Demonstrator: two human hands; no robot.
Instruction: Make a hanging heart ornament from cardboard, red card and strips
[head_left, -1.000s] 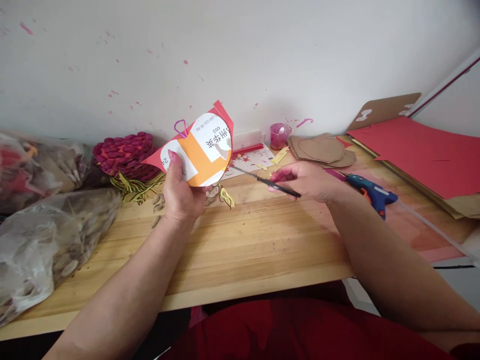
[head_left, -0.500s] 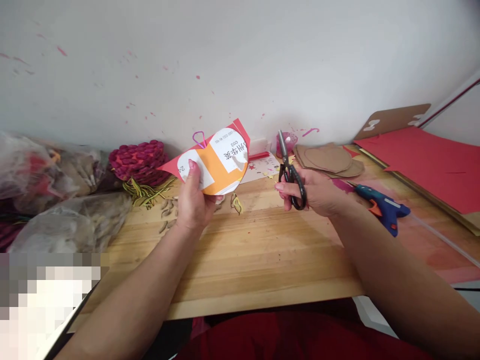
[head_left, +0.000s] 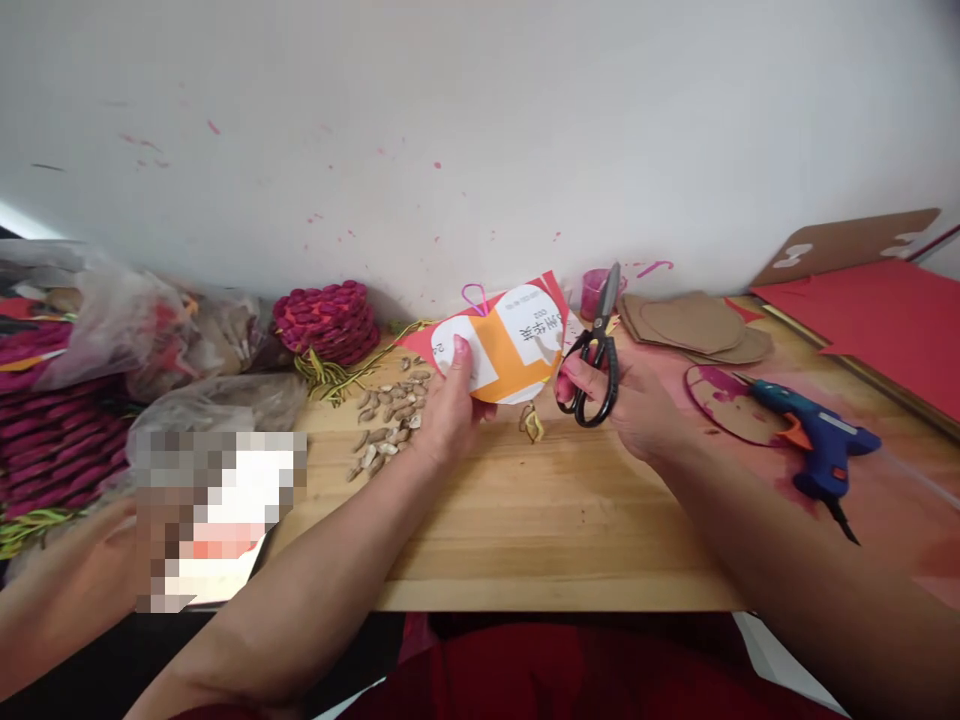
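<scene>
My left hand [head_left: 454, 405] grips a heart-shaped card piece [head_left: 499, 350], its thumb lying across the white and orange printed face. Red paper [head_left: 417, 342] sticks out past the card's edges, and a pink loop [head_left: 474, 297] rises from its top. A pair of black-handled scissors [head_left: 598, 365] is in my right hand [head_left: 619, 395], fingers through the handles and blades pointing up. The blades look closed, just to the right of the card. Below the card, a small yellow tied cord [head_left: 533, 424] lies on the wooden table [head_left: 555, 530].
Peanuts [head_left: 386, 405] lie left of my left hand, near a stack of magenta woven pieces [head_left: 330, 318]. Brown cardboard shapes [head_left: 690, 322], a blue glue gun [head_left: 814, 430] and red sheets [head_left: 885, 320] are to the right. Another person's arm [head_left: 67, 580] reaches in at lower left.
The view has swung left, showing more peanuts and another person's arm. The scissors and the card are closer together; my hands keep the same holds.
</scene>
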